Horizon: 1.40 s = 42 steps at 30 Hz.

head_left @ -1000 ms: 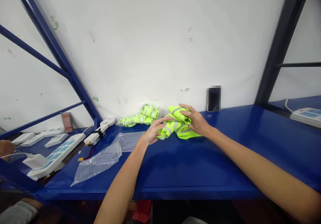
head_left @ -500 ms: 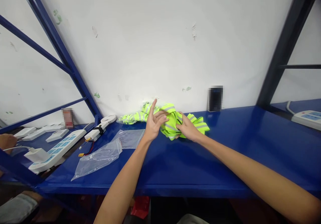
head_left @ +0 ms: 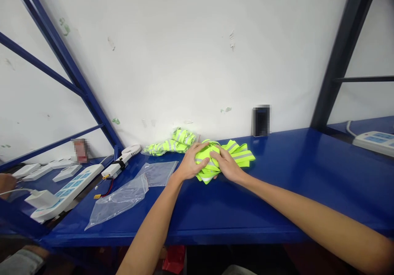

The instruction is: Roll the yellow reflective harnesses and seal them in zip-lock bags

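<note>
Blue bench (head_left: 277, 193) against a white wall. Both hands are out at the far side of it, close to the wall.

Vest (head_left: 240, 155): neon yellow with grey stripes, bunched into a wad, lying on the bench. The left hand (head_left: 190, 166) is cupped over the wad's left side, fingers curled down onto the cloth. The right hand (head_left: 226, 165) is clamped on its near right side, fingers bent over the top. The fingertips of the two hands nearly meet across the wad. A loose flap of the vest sticks out to the right, beyond the right hand and outside either grip.

A second vest (head_left: 172, 143) lies just left of the hands and farther back, at the foot of the wall, untouched.

Two clear bags (head_left: 120, 199) lie flat to the left, near the left forearm.

Farther left: a small white fan (head_left: 131, 150), a power strip (head_left: 66, 191), and another person's hand (head_left: 6, 181) at the frame edge.
</note>
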Tool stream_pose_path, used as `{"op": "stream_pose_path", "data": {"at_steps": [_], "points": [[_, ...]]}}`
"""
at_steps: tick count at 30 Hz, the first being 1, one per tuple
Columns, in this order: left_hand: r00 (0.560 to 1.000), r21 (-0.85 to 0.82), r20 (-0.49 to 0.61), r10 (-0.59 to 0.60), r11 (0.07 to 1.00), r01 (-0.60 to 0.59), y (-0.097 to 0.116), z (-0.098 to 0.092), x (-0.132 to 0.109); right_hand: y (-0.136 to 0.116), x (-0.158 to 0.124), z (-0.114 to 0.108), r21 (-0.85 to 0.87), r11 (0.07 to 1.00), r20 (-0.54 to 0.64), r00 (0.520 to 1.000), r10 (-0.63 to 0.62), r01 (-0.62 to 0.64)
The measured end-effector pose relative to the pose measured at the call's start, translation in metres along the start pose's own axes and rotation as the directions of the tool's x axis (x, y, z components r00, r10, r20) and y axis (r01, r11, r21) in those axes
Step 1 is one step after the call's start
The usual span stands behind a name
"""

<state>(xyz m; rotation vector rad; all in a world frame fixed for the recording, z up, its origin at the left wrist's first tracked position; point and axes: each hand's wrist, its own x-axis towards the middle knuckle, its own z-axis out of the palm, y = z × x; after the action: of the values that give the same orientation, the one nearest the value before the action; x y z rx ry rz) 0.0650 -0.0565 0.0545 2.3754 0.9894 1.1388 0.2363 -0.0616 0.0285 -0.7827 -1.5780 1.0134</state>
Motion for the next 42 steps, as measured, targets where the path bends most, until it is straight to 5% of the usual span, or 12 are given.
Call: {"op": "stream_pose_path", "data": {"at_steps": [4, 9, 12, 16, 20, 23, 31, 37, 42], "points": [[0.968, -0.11, 0.222, -0.117, 0.983, 0.144, -0.001, 0.0, -0.001, -0.004, -0.002, -0.01, -0.34, 0.914, 0.0, 0.972, -0.236, 0.222], [0.884, -0.098, 0.429, -0.183, 0.964, 0.247, -0.001, -0.005, -0.007, -0.003, -0.013, -0.011, -0.436, 0.809, 0.174, 0.918, -0.355, 0.395], [0.884, -0.084, 0.435, -0.171, 0.97, 0.229, -0.003, -0.01, -0.01, 0.003, -0.015, -0.003, -0.49, 0.735, 0.168, 0.879, -0.447, 0.468], [0.939, 0.085, 0.254, -0.23, 0.973, 0.215, -0.011, -0.007, -0.012, 0.009, -0.002, -0.001, -0.607, 0.645, 0.033, 0.826, -0.563, 0.464], [0.971, 0.214, 0.158, -0.18, 0.966, 0.145, -0.013, -0.002, -0.013, 0.007, 0.007, -0.009, -0.45, 0.725, 0.206, 0.85, -0.484, 0.522], [0.975, 0.146, 0.155, -0.159, 0.98, 0.137, -0.01, -0.004, -0.014, 0.003, 0.004, -0.015, -0.333, 0.822, 0.348, 0.87, -0.348, 0.462], [0.938, -0.113, 0.303, -0.167, 0.971, 0.209, -0.003, -0.006, -0.017, -0.007, -0.005, -0.027, -0.301, 0.838, 0.524, 0.813, -0.253, 0.455], [0.91, -0.237, 0.338, -0.241, 0.914, 0.33, -0.018, -0.001, -0.018, 0.007, -0.002, -0.027, -0.41, 0.776, 0.475, 0.838, -0.268, 0.48], [0.892, -0.532, 0.356, -0.28, 0.724, 0.439, -0.037, 0.002, -0.016, 0.014, -0.001, -0.026, -0.431, 0.744, 0.435, 0.84, -0.325, 0.511]]}}
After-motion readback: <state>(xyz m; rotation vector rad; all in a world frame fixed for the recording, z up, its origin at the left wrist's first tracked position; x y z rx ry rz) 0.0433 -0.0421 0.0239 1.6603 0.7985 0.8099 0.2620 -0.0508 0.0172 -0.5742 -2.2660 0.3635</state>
